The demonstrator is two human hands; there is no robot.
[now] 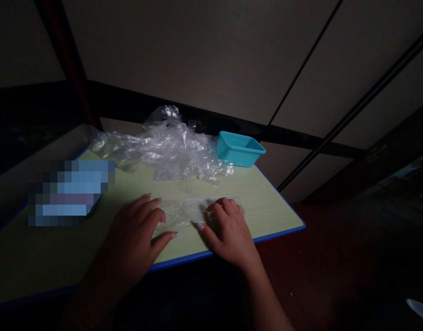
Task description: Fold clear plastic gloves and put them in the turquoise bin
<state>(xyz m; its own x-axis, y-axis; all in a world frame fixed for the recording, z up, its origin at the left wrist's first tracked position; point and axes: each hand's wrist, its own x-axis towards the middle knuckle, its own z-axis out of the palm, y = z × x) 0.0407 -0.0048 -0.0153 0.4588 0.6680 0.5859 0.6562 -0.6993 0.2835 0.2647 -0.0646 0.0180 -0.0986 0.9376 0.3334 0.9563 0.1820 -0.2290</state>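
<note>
A clear plastic bag [183, 210] lies flat on the pale table between my hands. At its left end is my left hand [138, 234], fingers apart and slightly bent, with nothing held in it. My right hand [228, 225] rests over the bag's right end, fingers curled loosely downward and the thumb apart from them. Just beyond the bag spreads a crumpled heap of clear plastic bags [177, 147].
A turquoise plastic basket [240, 154] stands at the table's back right, beside the heap. At the left lies a blurred-out bluish object [71, 193]. The table [273, 214] has a blue edge, and a panelled wall [197, 55] rises behind it.
</note>
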